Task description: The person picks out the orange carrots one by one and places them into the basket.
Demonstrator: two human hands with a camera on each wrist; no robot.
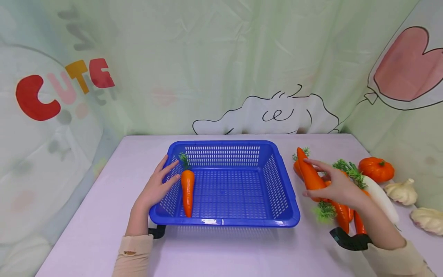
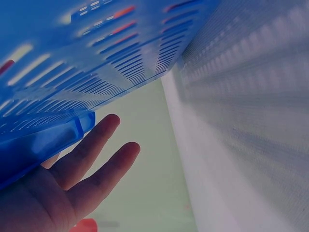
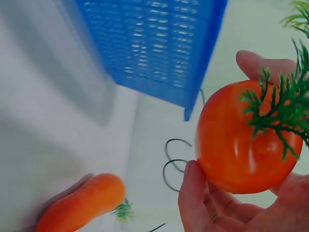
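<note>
My right hand [image 1: 340,186] grips an orange carrot [image 1: 309,175] with a green leafy top, just right of the blue basket [image 1: 221,222]. In the right wrist view the thumb and fingers curl round this carrot's thick end [image 3: 241,145]. My left hand [image 1: 155,188] rests at the basket's left rim, fingers spread and loosely extended, some of them over the edge. Straight fingers [image 2: 104,176] show beside the basket wall in the left wrist view. Inside the basket, along its left side, lies one carrot [image 1: 188,190] with its leaves toward the back.
Under and beside my right hand several more orange carrots [image 1: 340,215] lie in a pile. Further right are a white radish [image 1: 382,198], a small orange pumpkin [image 1: 376,169] and two garlic bulbs [image 1: 401,192]. A printed curtain [image 1: 221,69] hangs behind the table [image 1: 221,254].
</note>
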